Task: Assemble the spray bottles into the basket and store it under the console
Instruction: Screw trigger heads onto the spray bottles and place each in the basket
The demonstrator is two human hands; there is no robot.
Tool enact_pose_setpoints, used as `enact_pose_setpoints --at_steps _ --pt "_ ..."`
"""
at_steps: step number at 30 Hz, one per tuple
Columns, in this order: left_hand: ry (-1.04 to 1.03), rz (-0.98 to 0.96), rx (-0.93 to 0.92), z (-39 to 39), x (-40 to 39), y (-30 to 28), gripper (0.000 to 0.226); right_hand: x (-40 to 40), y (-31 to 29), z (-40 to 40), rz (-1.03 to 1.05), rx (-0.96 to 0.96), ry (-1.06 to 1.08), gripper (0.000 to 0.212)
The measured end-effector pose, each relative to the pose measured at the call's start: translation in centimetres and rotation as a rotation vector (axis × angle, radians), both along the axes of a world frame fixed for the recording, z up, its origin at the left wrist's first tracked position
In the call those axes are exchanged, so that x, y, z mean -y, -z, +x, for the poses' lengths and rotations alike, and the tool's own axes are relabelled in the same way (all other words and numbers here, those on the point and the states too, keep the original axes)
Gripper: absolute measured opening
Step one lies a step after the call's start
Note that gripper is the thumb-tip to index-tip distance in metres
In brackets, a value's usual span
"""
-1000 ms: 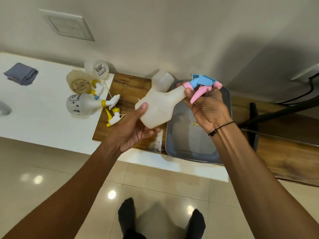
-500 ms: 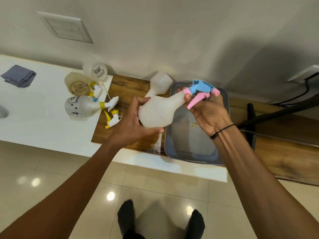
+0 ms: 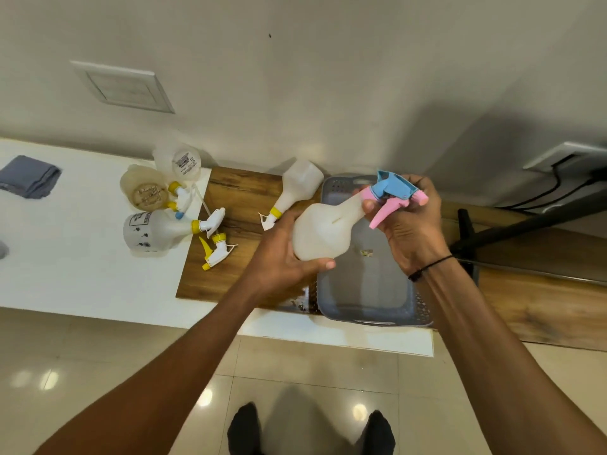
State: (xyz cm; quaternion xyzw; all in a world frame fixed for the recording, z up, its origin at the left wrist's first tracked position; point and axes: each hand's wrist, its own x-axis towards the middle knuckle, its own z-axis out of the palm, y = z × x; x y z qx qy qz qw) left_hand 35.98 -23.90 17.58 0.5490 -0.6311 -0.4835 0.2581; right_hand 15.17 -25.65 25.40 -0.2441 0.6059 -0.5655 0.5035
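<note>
I hold a translucent white bottle [image 3: 323, 229] over the grey basket [image 3: 371, 318]. My left hand [image 3: 282, 261] wraps its body from below. My right hand [image 3: 410, 224] grips the pink and blue trigger head [image 3: 392, 195] seated on the bottle's neck. A second white bottle [image 3: 297, 188] with a yellow collar lies on the wooden console top behind my left hand. A loose yellow and white trigger head [image 3: 215, 252] lies further left. Three more bottles [image 3: 154, 229] lie clustered on the white surface.
The wooden console top [image 3: 236, 198] sits against the wall and carries the basket. A folded grey cloth [image 3: 28, 175] lies far left on the white surface. A black stand [image 3: 466, 238] and cables are at the right. My feet stand on glossy tiles below.
The held bottle has turned from slanting to nearly level over the basket, and my left hand has shifted round its base. My right hand keeps the trigger head.
</note>
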Motion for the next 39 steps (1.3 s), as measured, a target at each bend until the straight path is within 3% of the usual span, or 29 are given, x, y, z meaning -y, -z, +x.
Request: enact_pose_setpoints --at_steps 2,5,7,13,16,21,23,27,31,34,37,39 --pt "-0.055 -0.044 0.008 -2.3 0.1 0.7 0.096 -0.2 -0.2 -0.3 -0.043 -0.151 0.036 0.051" --pt "-0.134 -0.084 0.165 -6.1 0.4 1.8 0.094 -0.8 0.4 -0.2 -0.160 -0.568 0.051 0.049" --pt "-0.211 -0.095 0.192 -8.4 1.1 2.5 0.088 -0.6 1.6 0.1 -0.200 -0.690 0.094 0.047" --pt "-0.328 0.081 -0.031 -11.3 4.2 5.4 0.075 4.4 7.6 -0.1 -0.088 -0.658 0.278 0.034" --pt "-0.311 0.166 -0.103 -10.6 5.2 6.6 0.066 5.9 10.4 0.2 -0.053 -0.681 0.192 0.027" --pt "-0.476 0.145 -0.044 -5.7 5.5 7.7 0.042 6.1 12.9 -0.2 -0.017 -0.628 0.000 0.047" --pt "-0.533 0.142 0.021 -3.4 5.6 8.1 0.039 5.9 12.8 -0.5 0.028 -0.624 -0.053 0.066" --pt "-0.531 0.019 0.336 0.0 6.1 9.0 0.050 4.1 11.7 -1.0 0.076 -0.718 -0.045 0.091" --pt "-0.349 -0.021 0.646 1.1 6.5 11.1 0.065 -0.1 11.1 -0.6 0.086 -0.667 0.097 0.087" --pt "-0.243 -0.065 0.780 0.9 7.1 12.4 0.059 -4.0 11.4 0.0 0.064 -0.633 0.154 0.077" --pt "-0.208 -0.075 0.838 1.1 7.7 13.1 0.051 -7.0 12.0 0.8 0.077 -0.605 0.172 0.067" --pt "-0.216 -0.057 0.771 1.5 7.8 13.2 0.047 -8.3 11.9 1.5 0.070 -0.609 0.147 0.061"
